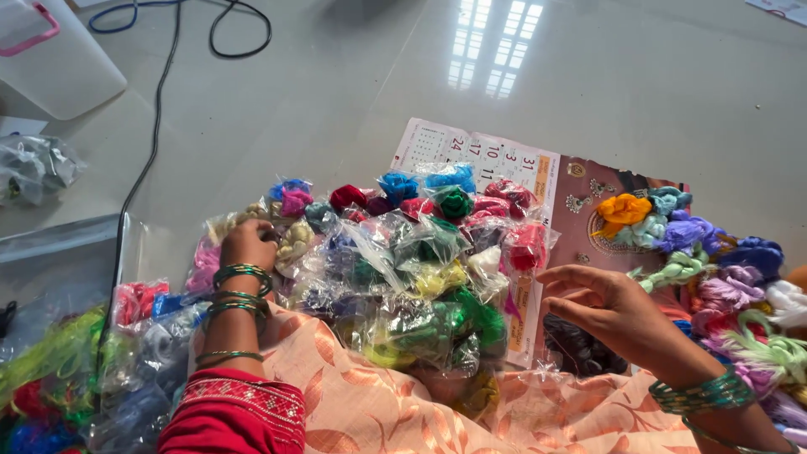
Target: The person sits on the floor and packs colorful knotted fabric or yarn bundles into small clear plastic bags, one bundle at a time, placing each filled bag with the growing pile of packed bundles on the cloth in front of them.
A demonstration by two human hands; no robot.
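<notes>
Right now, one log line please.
left hand on bagged threads | right hand open, hovering | loose skeins right

Left hand fingertips buried in bagged thread skeins, grip unclear. Calendar sheet mostly covered by bags. Loose skeins cut off at right edge. White plastic container cropped top-left.

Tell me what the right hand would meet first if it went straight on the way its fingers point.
Probably the red skein packet at the edge of the packet heap. The right hand points left, fingers spread; depth is unclear, so it might pass above.
</notes>
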